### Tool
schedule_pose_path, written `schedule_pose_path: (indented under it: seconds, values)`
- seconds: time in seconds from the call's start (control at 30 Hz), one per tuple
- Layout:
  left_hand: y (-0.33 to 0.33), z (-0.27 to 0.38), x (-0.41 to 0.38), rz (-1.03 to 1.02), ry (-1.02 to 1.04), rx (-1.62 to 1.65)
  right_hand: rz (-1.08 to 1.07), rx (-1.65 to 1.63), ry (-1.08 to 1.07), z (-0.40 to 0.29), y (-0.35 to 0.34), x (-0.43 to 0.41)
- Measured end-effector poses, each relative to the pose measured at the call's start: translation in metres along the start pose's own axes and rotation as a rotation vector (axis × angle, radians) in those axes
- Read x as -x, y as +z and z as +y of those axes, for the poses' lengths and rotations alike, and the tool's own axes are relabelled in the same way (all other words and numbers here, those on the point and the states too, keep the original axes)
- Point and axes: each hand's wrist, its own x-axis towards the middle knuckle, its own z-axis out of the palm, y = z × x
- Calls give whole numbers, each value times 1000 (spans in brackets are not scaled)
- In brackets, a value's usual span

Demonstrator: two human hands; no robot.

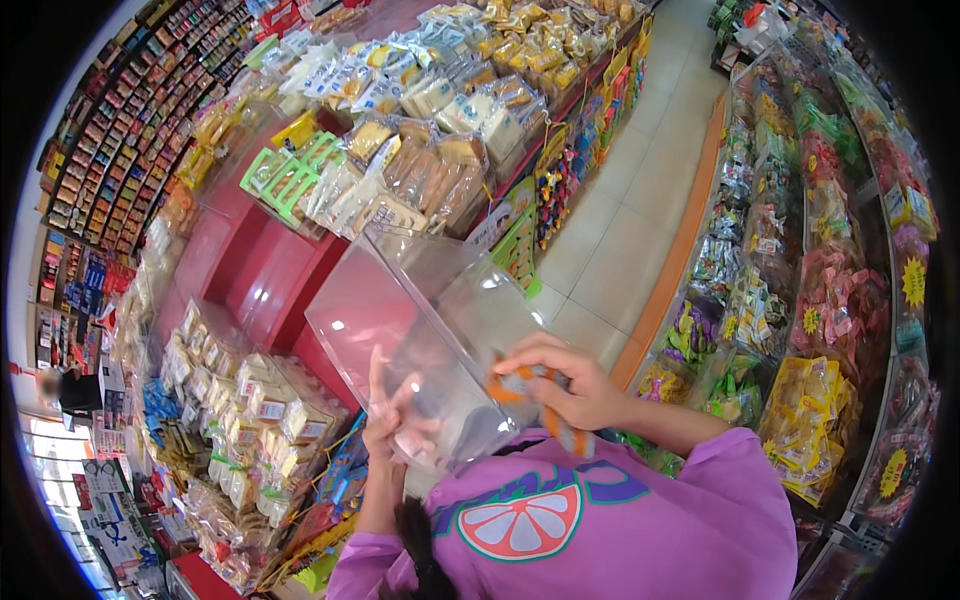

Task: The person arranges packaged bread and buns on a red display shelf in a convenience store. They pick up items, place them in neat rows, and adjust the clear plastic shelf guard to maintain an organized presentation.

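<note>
A clear plastic bin (367,307) is tilted in front of my chest, and no goods show inside it. My left hand (394,424) supports its lower left side, with the fingers spread and partly seen through the transparent wall. An orange and grey striped cloth (566,431) is bunched in my right hand (566,379). That hand presses the cloth against the bin's right-hand edge, and one end of the cloth hangs down over my purple shirt.
Beyond the bin stands a red display stand (262,262) with bare compartments. Packaged bread (435,165) fills bins above it, and wrapped snacks (255,420) lie at lower left. Bagged candy shelves (810,300) line the right, across a tiled aisle (600,240). A person (79,390) is at far left.
</note>
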Motion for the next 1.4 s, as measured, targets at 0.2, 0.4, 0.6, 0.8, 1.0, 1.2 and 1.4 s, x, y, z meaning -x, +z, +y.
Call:
schedule_pose_path:
  seconds: [0.2, 0.4, 0.6, 0.8, 1.0, 1.2, 1.4]
  values:
    - [30, -14, 7, 45, 266, -272, 474, 320, 41, 99, -4, -45]
    - [0, 0, 32, 0, 190, -228, 487, -62, 633, 104, -7, -34]
    - [37, -23, 3, 343, 250, -492, 386, 180, -311, -10, 33, -117]
    - [63, -34, -6, 281, 294, -524, 413, 337, -20, 142, -19, -107]
    - [36, -22, -5, -215, -65, 57, 627, 443, 278, 228, -49, -43]
    - [39, -26, -27, -30, -186, -286, 540, -522, 309, 33, -9, -44]
    - [68, -51, -62, 7, -422, -745, 196, 590, -259, -40, -22, -77]
